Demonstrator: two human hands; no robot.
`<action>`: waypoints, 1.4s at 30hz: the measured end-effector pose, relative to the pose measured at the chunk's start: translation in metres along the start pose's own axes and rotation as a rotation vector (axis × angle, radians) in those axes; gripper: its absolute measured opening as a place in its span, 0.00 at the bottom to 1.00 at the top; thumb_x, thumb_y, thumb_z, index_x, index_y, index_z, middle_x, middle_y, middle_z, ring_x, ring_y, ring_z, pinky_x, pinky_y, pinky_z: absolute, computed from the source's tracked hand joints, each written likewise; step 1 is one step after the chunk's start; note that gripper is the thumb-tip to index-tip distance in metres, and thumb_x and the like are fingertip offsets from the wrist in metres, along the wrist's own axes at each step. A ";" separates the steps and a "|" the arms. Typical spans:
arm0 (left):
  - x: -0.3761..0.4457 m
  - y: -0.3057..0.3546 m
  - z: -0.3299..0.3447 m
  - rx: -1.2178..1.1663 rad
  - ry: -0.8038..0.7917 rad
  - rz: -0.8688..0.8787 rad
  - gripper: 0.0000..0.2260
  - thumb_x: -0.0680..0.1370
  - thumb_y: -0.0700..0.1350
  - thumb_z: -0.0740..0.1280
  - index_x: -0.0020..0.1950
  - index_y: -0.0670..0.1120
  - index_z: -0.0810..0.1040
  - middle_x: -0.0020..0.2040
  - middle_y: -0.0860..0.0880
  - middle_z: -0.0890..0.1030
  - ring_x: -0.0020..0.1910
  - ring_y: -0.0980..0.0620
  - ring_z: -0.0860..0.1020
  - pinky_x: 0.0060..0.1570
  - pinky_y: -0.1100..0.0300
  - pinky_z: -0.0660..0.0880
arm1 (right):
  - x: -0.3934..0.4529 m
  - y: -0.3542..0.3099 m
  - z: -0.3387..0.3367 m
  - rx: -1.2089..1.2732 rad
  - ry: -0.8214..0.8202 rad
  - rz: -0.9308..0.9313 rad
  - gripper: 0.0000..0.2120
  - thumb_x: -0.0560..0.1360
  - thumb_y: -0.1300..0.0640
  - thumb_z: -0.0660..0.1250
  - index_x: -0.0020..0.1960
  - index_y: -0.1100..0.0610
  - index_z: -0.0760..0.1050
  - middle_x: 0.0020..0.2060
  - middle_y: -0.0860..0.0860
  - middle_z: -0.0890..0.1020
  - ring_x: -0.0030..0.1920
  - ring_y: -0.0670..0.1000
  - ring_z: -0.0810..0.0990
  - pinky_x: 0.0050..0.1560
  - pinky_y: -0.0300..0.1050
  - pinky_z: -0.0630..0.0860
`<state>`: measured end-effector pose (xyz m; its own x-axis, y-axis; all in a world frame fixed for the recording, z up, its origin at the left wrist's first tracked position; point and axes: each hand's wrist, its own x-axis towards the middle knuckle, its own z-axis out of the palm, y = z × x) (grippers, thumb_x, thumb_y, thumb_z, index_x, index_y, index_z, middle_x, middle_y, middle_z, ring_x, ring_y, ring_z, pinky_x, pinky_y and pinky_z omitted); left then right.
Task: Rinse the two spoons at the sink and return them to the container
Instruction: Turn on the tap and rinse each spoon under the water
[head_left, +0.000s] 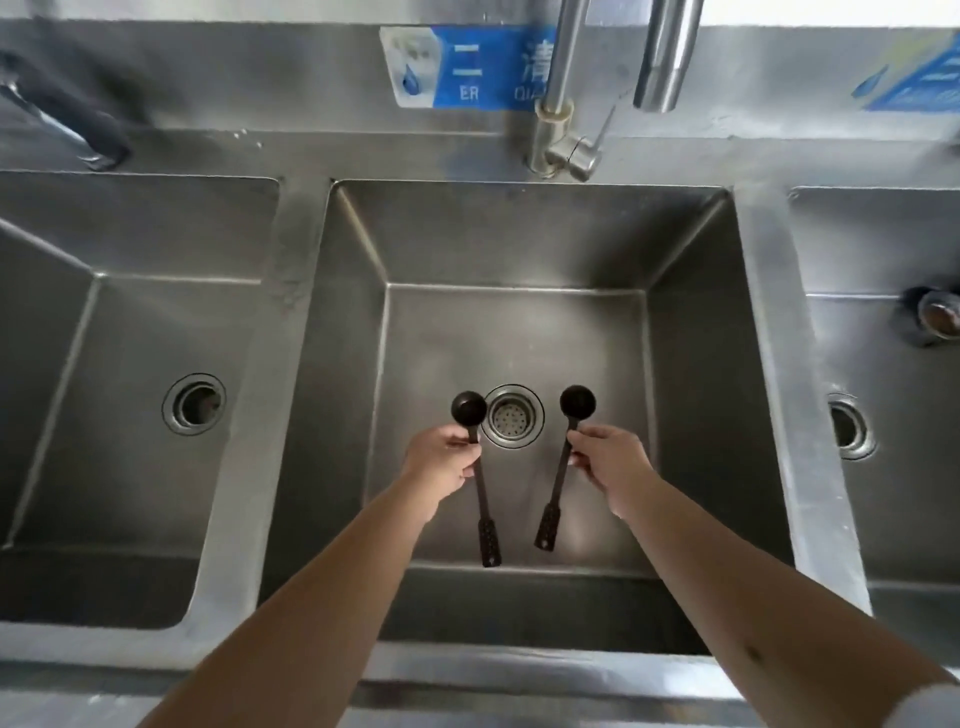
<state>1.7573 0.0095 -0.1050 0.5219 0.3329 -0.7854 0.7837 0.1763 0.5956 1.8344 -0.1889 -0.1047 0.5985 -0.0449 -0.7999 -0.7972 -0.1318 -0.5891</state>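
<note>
1. Two black plastic long-handled spoons are held over the middle stainless-steel sink basin, one in each hand; no water is seen running from the steel faucet, so I judge the rinsing is not finished, maybe not begun.
2. No container is in view, so the return step is left.
3. The left hand is closed around the left spoon just under its bowl.
4. The right hand pinches the right spoon in the same way.
5. Both bowls point away from the person, either side of the round drain strainer, and both handles hang free toward the person.
</note>
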 end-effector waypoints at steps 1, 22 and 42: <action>0.015 -0.007 0.002 0.015 0.007 0.001 0.09 0.75 0.34 0.69 0.40 0.48 0.79 0.34 0.46 0.79 0.30 0.51 0.77 0.19 0.70 0.66 | 0.014 0.008 0.004 -0.034 0.013 -0.002 0.03 0.76 0.67 0.68 0.45 0.61 0.79 0.31 0.55 0.79 0.20 0.43 0.75 0.21 0.34 0.69; 0.154 -0.071 0.037 0.053 0.107 -0.093 0.05 0.75 0.37 0.70 0.45 0.47 0.78 0.35 0.47 0.81 0.29 0.53 0.79 0.29 0.63 0.75 | 0.150 0.068 0.031 -0.226 0.103 0.071 0.11 0.74 0.63 0.70 0.35 0.54 0.78 0.31 0.52 0.78 0.28 0.48 0.76 0.30 0.40 0.69; 0.094 0.042 0.003 0.170 0.218 0.167 0.25 0.71 0.56 0.68 0.66 0.49 0.73 0.63 0.47 0.78 0.55 0.51 0.77 0.53 0.57 0.71 | 0.078 -0.056 0.007 -0.485 0.102 -0.215 0.05 0.73 0.52 0.71 0.42 0.52 0.84 0.38 0.53 0.86 0.43 0.56 0.84 0.49 0.51 0.81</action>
<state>1.8402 0.0451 -0.1545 0.5782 0.5377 -0.6136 0.7479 -0.0488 0.6620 1.9252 -0.1784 -0.1345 0.7678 -0.0593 -0.6380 -0.5426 -0.5898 -0.5981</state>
